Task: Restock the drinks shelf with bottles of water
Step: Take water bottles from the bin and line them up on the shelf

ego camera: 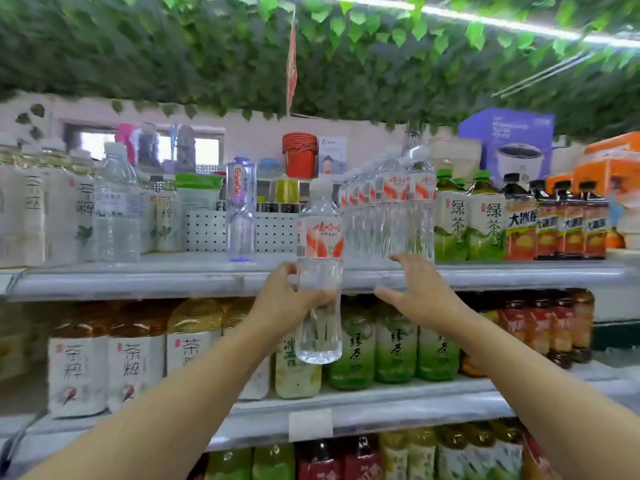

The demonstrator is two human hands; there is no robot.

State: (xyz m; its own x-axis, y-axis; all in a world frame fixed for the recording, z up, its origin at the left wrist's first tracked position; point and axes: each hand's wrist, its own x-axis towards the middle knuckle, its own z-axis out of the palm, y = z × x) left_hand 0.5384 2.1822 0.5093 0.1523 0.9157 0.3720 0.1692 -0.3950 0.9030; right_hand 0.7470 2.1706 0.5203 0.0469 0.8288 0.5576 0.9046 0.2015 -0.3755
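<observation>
A clear water bottle [319, 271] with a white cap and a red-and-white label is held upright in the left hand [284, 299], in front of the edge of the top shelf [138, 277]. The bottle is gripped at its middle, just under the label, with the fingers curled round its left side and the thumb across the front. Its base hangs below the shelf edge, level with the second tier; its cap stands above the shelf surface.

The right hand [417, 292] is seen just right of the bottle, apart from it, with fingers spread and relaxed and nothing held. Its fingertips are raised to the shelf edge, in front of a row of water bottles [391, 216] bearing the same red-and-white label, stocked on the top shelf.

A bare stretch of shelf is noted left of that row, behind the held bottle, with one purple-tinted bottle [241, 209] standing in it. Green tea bottles [467, 220] are ranged right of the water row, then dark-capped bottles with orange labels [554, 223]. Pale tea bottles [41, 209] are stocked at the far left.

On the second shelf [346, 407], white-labelled tea [104, 362] and green tea [374, 348] are seen. Artificial leaves [242, 57] are hung overhead. Much of the view is blurred.
</observation>
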